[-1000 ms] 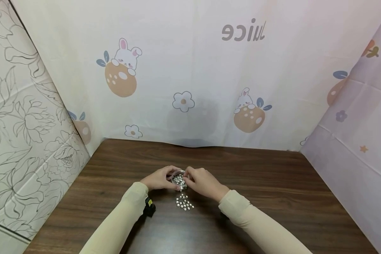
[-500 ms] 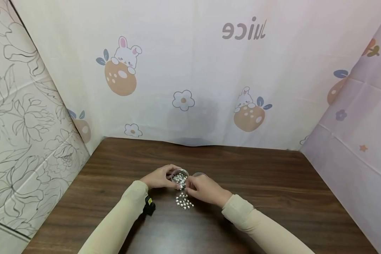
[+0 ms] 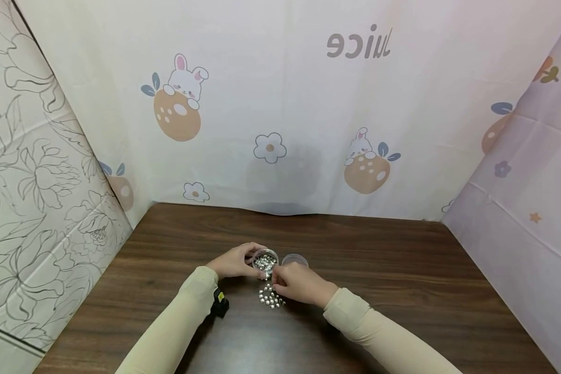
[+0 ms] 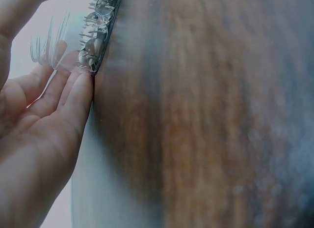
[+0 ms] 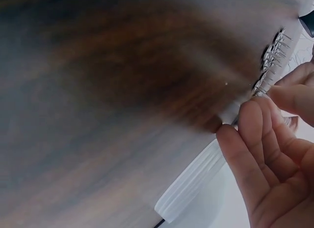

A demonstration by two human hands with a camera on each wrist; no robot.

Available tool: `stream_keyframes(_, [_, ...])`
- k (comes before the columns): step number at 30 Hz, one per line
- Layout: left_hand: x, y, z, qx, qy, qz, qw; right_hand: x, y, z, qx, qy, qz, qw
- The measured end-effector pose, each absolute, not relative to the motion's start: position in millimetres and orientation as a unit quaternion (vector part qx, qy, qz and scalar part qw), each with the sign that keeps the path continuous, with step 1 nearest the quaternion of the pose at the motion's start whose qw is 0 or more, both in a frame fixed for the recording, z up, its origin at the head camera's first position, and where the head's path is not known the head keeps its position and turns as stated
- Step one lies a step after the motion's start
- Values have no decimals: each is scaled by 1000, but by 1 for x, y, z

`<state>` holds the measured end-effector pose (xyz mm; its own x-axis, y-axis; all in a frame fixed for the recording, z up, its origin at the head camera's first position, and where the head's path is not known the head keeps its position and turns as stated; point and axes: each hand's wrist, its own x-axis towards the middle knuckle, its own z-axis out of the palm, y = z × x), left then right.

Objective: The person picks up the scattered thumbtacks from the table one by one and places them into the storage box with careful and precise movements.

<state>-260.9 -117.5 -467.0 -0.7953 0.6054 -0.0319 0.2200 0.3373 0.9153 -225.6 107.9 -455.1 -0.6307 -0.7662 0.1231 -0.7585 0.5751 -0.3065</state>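
Observation:
In the head view my left hand [image 3: 236,261] grips a small round clear jar [image 3: 265,251] with thumb and fingers on opposite sides. Silver thumbtacks [image 4: 95,43] fill the bottom of the jar, seen through its wall in the left wrist view. My right hand [image 3: 301,283] is just right of the jar, low over the table, thumb and forefinger pinched together. Between those fingertips a small dark edge of a thumbtack [image 5: 234,121] shows, mostly hidden. In front of the jar lies a loose cluster of thumbtacks [image 3: 266,298], points up, close by the right fingertips.
A clear round lid [image 3: 294,258] lies on the table behind the right hand, right of the jar. The dark wooden table [image 3: 378,249] ends at a printed curtain [image 3: 308,104] at the back. A black wrist camera [image 3: 221,304] sits under the left sleeve.
My right hand has come out of the jar's mouth and moved down toward the loose thumbtacks, uncovering the lid behind it. The left hand still holds the jar in place.

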Motion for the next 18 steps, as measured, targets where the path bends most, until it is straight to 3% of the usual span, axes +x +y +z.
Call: stream_keyframes(18, [-270, -119, -484, 249, 816, 493, 169, -223, 106, -452, -440, 888, -135, -9])
